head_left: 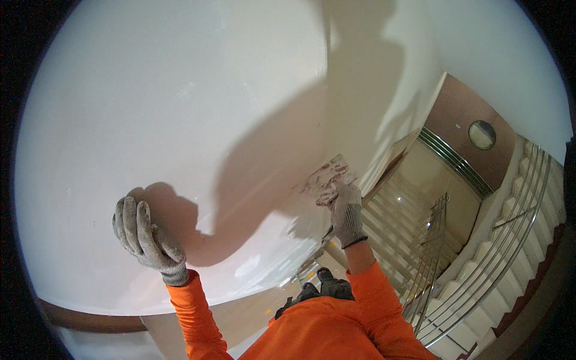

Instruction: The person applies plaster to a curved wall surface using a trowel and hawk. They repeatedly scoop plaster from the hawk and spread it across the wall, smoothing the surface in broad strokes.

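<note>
My right hand (pixel 348 216), in a grey knit work glove, is closed round a broad putty knife (pixel 339 161). Lumpy pinkish-grey putty (pixel 325 183) covers most of its blade, which is close to the wall; whether it touches cannot be told. On the other side, my left hand (pixel 147 234), in a matching dusty glove, is raised before the large pale wall (pixel 144 120). Its fingers are bent and slightly apart, with nothing visible in them. The palm side is hidden. Orange sleeves cover both my forearms.
A vertical corner line (pixel 327 72) divides the wall. To the right, stairs (pixel 516 240) with metal railings (pixel 528 222) curve past a brown wall panel (pixel 465 120) with a round opening (pixel 482 135). My shoes (pixel 324 273) show below, and a brown ledge (pixel 90 318) runs lower left.
</note>
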The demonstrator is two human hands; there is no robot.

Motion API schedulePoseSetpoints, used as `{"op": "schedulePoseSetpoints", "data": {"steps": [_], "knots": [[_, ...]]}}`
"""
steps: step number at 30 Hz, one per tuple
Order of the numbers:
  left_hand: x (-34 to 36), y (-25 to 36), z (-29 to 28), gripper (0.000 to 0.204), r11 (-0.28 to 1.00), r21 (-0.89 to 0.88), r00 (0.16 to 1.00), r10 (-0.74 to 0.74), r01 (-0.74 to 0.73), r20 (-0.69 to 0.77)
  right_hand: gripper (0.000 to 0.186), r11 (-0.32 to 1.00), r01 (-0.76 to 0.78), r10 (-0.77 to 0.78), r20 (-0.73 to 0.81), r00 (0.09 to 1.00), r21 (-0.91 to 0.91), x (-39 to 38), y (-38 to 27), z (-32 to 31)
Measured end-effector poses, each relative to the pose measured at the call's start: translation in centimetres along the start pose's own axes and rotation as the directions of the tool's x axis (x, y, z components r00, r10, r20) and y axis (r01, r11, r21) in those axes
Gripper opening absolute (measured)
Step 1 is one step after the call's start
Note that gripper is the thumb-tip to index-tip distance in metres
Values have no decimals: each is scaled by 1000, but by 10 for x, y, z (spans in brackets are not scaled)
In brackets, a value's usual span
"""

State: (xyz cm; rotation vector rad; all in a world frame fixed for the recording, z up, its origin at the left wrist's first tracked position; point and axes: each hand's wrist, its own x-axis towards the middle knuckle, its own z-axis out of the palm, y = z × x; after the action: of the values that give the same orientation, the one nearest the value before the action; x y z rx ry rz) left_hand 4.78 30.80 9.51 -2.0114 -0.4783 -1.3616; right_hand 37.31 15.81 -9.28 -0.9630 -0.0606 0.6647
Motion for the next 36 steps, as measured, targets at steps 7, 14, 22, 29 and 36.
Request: {"op": "schedulePoseSetpoints", "data": {"steps": [7, 14, 22, 29, 36], "knots": [[4, -14, 16, 48, 1000, 7, 999, 5, -4, -42, 11, 991, 90, -70, 192, 979, -96, 0, -56, 62], [8, -11, 17, 47, 999, -20, 998, -30, 29, -58, 16, 978, 107, -60, 252, 966, -177, -15, -116, 109], [8, -10, 21, 46, 995, -92, 994, -33, 23, -102, 26, 892, 386, -283, 378, 882, -234, -28, -193, 147], [14, -6, 27, 45, 987, -159, 989, -30, 7, -142, 34, 497, 783, -556, 556, 618, -373, -70, -269, 190], [14, -11, 17, 45, 996, -92, 998, 15, -21, -68, 30, -648, 563, -602, 798, 35, -514, -47, -199, 89]]}}
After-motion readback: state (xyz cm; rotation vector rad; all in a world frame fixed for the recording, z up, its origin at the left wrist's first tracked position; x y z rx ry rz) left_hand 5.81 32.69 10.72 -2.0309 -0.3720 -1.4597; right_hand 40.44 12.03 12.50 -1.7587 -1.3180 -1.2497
